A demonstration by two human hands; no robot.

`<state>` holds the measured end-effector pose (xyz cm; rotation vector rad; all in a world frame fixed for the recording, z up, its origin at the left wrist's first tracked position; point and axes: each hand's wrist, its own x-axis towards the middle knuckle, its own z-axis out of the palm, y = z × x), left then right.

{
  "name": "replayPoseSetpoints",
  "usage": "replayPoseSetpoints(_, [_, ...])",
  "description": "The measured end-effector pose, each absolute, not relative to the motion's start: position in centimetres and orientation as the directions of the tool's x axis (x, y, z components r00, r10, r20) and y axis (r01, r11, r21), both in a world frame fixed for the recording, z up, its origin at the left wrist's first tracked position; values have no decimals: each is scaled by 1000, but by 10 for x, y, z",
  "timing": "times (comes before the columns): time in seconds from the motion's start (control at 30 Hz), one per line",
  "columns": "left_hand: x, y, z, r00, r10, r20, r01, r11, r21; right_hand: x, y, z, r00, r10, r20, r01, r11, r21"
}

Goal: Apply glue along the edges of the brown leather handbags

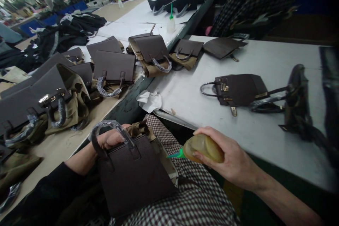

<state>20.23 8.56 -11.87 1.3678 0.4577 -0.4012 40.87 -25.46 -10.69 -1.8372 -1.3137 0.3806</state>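
Right hand (229,152), ours: clamped round one squeeze bottle (205,147), green tip (176,154) aimed at the open side of one dark brown bag (132,178). Left hand (112,139), ours: behind the bag's handle (116,126), fingertips hidden; whether gripping, we cannot tell. Risk, we judge: too hard a squeeze could drip contents onto bag or checked cloth (203,190). Bag's place: on our lap, left of the bottle, below the left hand. Beyond: white table (272,58), bearing another bag (238,90).
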Motion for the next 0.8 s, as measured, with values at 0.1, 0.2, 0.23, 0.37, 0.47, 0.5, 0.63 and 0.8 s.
replayPoseSetpoints(0.1, [202, 87, -120, 861, -32, -508, 508, 133, 851, 409, -258, -108, 388, 906, 171, 627, -124, -769])
replayPoseSetpoints(0.2, [200, 90, -123, 868, -48, -494, 496, 122, 860, 409, -260, -109, 367, 922, 126, 605, -134, -785])
replayPoseSetpoints(0.23, [199, 91, -125, 868, -47, -494, 496, 121, 860, 409, -261, -108, 360, 926, 112, 599, -138, -789])
replayPoseSetpoints(0.37, [192, 96, -132, 872, -20, -488, 488, 107, 866, 409, -262, -108, 343, 939, 26, 561, -182, -808])
replayPoseSetpoints(0.47, [189, 97, -134, 873, -15, -487, 486, 102, 868, 410, -262, -111, 392, 920, -21, 519, -240, -821])
replayPoseSetpoints(0.5, [189, 96, -134, 875, -18, -485, 484, 102, 869, 410, -263, -112, 428, 903, -31, 494, -262, -829])
replayPoseSetpoints(0.63, [193, 93, -130, 889, -38, -457, 459, 84, 885, 411, -262, -118, 557, 827, -75, 326, -301, -896])
replayPoseSetpoints(0.8, [196, 91, -123, 893, -70, -444, 448, 62, 892, 406, -260, -117, 606, 794, -40, 255, -242, -936])
